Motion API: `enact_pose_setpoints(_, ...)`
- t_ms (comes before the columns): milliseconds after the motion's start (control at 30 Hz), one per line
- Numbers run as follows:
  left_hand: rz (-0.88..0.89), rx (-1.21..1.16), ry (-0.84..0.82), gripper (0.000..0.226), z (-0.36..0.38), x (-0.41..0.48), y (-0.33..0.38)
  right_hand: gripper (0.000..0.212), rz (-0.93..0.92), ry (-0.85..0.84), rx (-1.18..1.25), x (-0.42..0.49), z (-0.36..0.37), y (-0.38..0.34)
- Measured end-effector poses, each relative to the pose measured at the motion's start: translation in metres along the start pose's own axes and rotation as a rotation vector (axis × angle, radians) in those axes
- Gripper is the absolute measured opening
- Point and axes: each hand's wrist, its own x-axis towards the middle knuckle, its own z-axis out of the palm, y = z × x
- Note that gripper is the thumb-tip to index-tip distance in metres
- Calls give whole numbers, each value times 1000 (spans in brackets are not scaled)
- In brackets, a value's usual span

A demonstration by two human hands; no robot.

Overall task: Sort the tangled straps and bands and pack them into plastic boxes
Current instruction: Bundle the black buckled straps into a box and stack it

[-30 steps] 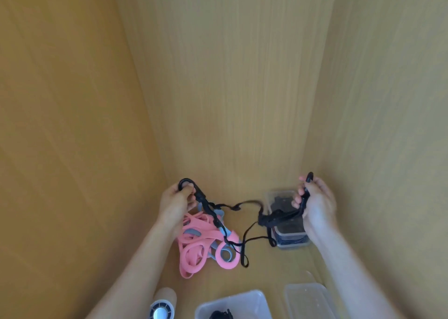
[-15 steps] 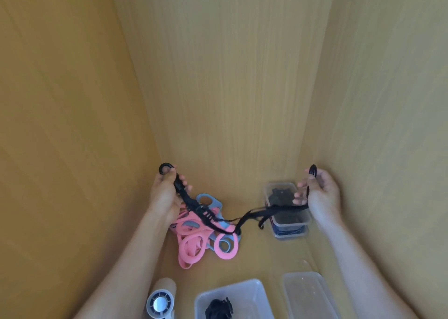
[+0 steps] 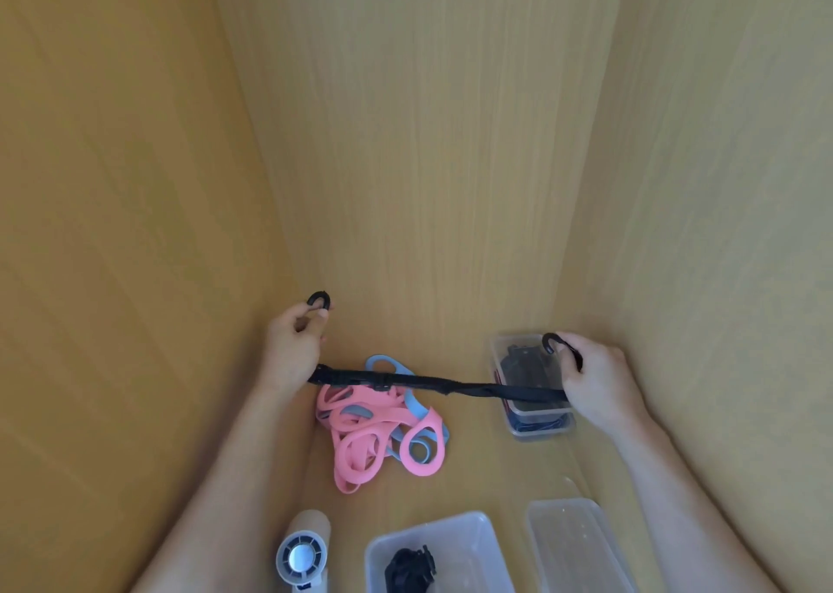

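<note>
A black strap with a buckle is stretched taut between my hands above the wooden floor. My left hand grips its left end, with the black end loop sticking up above my fingers. My right hand grips the right end, its loop curling over my fingers. Below the strap lies a tangle of pink and blue bands. A clear plastic box with dark straps in it sits under my right hand.
At the front stand a clear box holding a black strap bundle and an empty clear box or lid. A small white hand fan lies at the front left. Wooden walls close in on the left, back and right.
My hands moved apart and pulled the slack, tangled black strap into one straight line. The camera view dropped slightly, showing more of the front boxes.
</note>
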Motion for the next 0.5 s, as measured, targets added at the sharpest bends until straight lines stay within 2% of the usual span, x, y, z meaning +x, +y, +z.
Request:
enact_pose_setpoints(300,96,92,110,25,-14,14,5,28,-29,77,-237,-5,9,1)
enact_pose_setpoints(500,216,260,82,23,-16,3,-3,30,107,182,-146,2,17,-7)
